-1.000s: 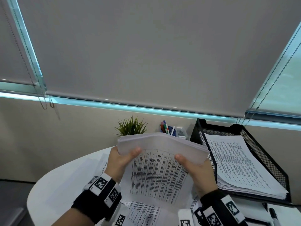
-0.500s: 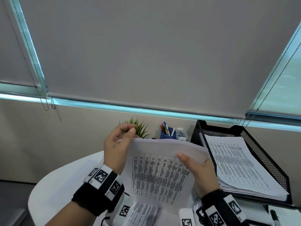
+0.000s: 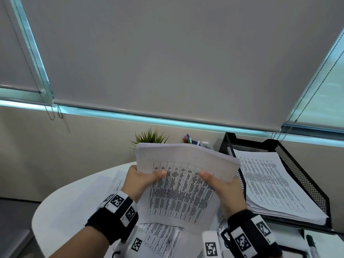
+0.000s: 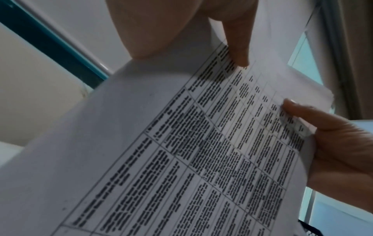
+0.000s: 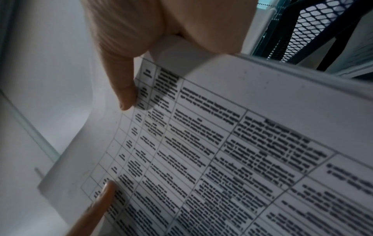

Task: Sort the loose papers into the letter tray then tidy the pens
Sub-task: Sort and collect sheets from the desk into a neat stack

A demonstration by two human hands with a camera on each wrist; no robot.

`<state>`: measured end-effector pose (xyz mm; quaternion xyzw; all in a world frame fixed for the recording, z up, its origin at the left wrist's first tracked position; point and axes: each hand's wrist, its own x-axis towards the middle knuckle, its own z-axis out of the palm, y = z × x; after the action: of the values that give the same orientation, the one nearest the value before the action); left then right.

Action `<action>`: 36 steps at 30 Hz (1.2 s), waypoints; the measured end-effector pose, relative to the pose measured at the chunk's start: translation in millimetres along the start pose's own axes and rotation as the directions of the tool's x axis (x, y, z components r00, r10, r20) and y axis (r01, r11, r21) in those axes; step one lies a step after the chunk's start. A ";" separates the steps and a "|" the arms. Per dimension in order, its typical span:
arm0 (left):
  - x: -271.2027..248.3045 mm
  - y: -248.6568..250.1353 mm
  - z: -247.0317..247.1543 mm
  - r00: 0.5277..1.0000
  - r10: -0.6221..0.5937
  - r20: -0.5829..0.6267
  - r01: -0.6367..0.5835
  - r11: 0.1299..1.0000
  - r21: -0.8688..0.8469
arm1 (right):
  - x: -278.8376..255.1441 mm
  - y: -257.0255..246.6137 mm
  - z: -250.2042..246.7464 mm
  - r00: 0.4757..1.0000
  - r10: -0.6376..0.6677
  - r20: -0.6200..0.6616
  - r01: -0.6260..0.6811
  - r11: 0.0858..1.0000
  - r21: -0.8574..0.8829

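Note:
A stack of printed papers (image 3: 182, 185) with tables stands upright above the white round table (image 3: 61, 209). My left hand (image 3: 141, 181) grips its left edge, thumb on the front sheet. My right hand (image 3: 219, 187) grips the right edge the same way. Both wrist views show the stack (image 4: 181, 143) (image 5: 242, 143) close up with a thumb pressed on the print. The black mesh letter tray (image 3: 305, 175) sits just right of the stack and holds a thick pile of sheets (image 3: 273, 185). More loose sheets (image 3: 163, 239) lie on the table under my wrists. Pens stand in a blue cup (image 3: 189, 139) behind the stack.
A small green plant (image 3: 149, 137) stands at the back of the table by the wall. A dark marker (image 3: 310, 244) lies at the bottom right near the tray. Window blinds with bead chains (image 3: 54, 110) hang above the table.
My left hand came down from the stack's top left corner to grip its left edge, thumb on the front. The stack now stands squarer and more upright.

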<state>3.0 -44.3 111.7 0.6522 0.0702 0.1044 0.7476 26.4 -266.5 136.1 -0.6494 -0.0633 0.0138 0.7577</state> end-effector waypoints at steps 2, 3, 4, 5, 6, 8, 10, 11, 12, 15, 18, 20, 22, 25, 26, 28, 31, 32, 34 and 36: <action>-0.9 4.3 0.5 0.999 0.027 -0.017 -0.027 1.000 -0.011 | 0.3 -5.2 -0.5 0.999 -0.033 0.010 0.033 0.999 -0.003; -2.1 4.0 0.4 0.999 0.032 -0.027 -0.033 0.999 -0.021 | 0.4 -4.6 -1.5 0.999 -0.035 0.024 0.035 0.999 -0.007; -3.5 1.8 0.4 0.999 0.026 -0.029 -0.026 0.999 -0.026 | -0.6 -2.7 -2.1 0.999 -0.026 0.034 0.026 1.000 -0.008; -5.3 -3.5 0.4 1.000 0.006 -0.024 -0.006 1.000 -0.019 | -1.7 2.7 -2.9 0.999 -0.009 0.040 0.009 1.000 -0.014; -7.8 -10.0 1.1 1.000 -0.024 -0.017 0.024 1.000 -0.002 | -4.2 7.9 -2.7 0.999 0.013 0.037 -0.012 0.999 -0.030; -11.4 -24.3 2.4 0.997 -0.075 -0.021 0.076 0.997 0.025 | -9.8 19.6 -3.5 0.998 0.045 0.031 -0.043 0.997 -0.063; -12.8 -29.2 3.8 0.995 -0.094 -0.037 0.094 0.996 0.009 | -13.6 19.5 -3.2 0.998 0.060 0.023 -0.058 0.995 -0.087; -11.2 -28.9 3.5 0.995 -0.087 -0.038 0.087 0.996 -0.002 | -13.2 18.0 -4.3 0.998 0.057 0.033 -0.054 0.995 -0.082; -9.0 -28.1 2.6 0.996 -0.079 -0.038 0.079 0.997 -0.007 | -12.4 15.2 -4.1 0.998 0.060 0.032 -0.057 0.995 -0.079; -4.3 -26.6 -2.1 0.998 -0.063 -0.003 0.063 0.998 0.004 | -8.4 14.9 -6.1 0.999 0.047 0.017 -0.046 0.997 -0.065; -6.9 -43.4 -5.0 0.993 -0.115 0.006 0.115 0.992 0.042 | -8.8 37.0 -6.9 0.985 0.174 -0.018 -0.175 0.980 -0.097; -8.2 -62.6 -8.0 0.988 -0.153 -0.015 0.154 0.986 0.069 | -9.1 60.9 -8.0 0.960 0.276 -0.054 -0.281 0.950 -0.137; -6.6 -81.7 -11.8 0.980 -0.196 -0.012 0.197 0.976 0.095 | -8.1 88.8 -13.2 0.947 0.307 -0.097 -0.319 0.933 -0.165; -2.8 -94.8 -14.8 0.975 -0.220 -0.015 0.219 0.962 0.162 | -4.9 124.1 -23.2 0.928 0.337 -0.159 -0.362 0.915 -0.177; -1.6 -95.1 -15.3 0.976 -0.218 -0.010 0.216 0.959 0.185 | -8.1 120.1 -21.3 0.923 0.345 -0.171 -0.373 0.910 -0.178; -0.6 -90.5 -14.7 0.981 -0.195 0.011 0.188 0.959 0.213 | -13.9 102.0 -6.6 0.924 0.339 -0.180 -0.366 0.918 -0.152; 0.8 -82.3 -15.4 0.985 -0.161 0.055 0.142 0.956 0.258 | -18.6 90.6 2.5 0.922 0.337 -0.192 -0.360 0.928 -0.096; 0.5 -82.4 -17.6 0.984 -0.165 0.063 0.142 0.952 0.272 | -20.4 88.4 3.7 0.926 0.329 -0.184 -0.350 0.932 -0.093; -2.0 -82.6 -22.6 0.978 -0.190 0.086 0.159 0.946 0.283 | -23.0 90.1 3.6 0.936 0.312 -0.165 -0.333 0.935 -0.122; -5.7 -86.4 -28.7 0.967 -0.227 0.117 0.184 0.938 0.293 | -28.2 91.1 2.8 0.919 0.363 -0.152 -0.382 0.915 -0.130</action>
<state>-3.9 -29.2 22.1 0.7464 0.0962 -0.0344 0.6576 3.7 -252.5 44.5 -0.7069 0.1081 0.1127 0.6899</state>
